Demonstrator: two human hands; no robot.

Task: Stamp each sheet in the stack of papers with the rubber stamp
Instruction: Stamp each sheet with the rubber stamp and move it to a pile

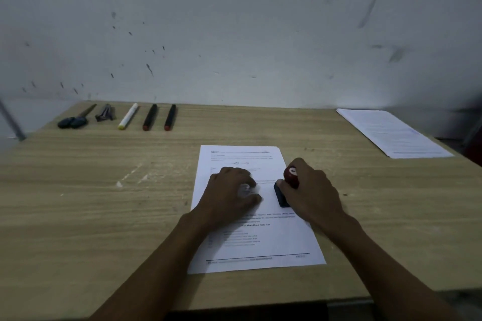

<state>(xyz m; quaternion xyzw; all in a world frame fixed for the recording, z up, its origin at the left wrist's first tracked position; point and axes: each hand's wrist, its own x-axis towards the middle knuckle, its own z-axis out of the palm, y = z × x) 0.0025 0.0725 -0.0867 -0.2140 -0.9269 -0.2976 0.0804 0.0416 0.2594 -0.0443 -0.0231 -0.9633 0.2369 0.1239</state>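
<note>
Stamp [285,186]: your right hand [310,190] grips it; press straight down.
Sheet [260,250]: your left hand [232,190] rests on it, fingers bent; hold it flat.

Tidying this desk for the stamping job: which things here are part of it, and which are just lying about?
In use: rubber stamp gripped by right hand; printed sheet held flat by left hand; paper stack far right.
Lying about: scissors, white marker, two black pens.

Two bare forearms, no sleeves, watch or rings; left grip [232,191] and right grip [313,190] ungloved.
</note>
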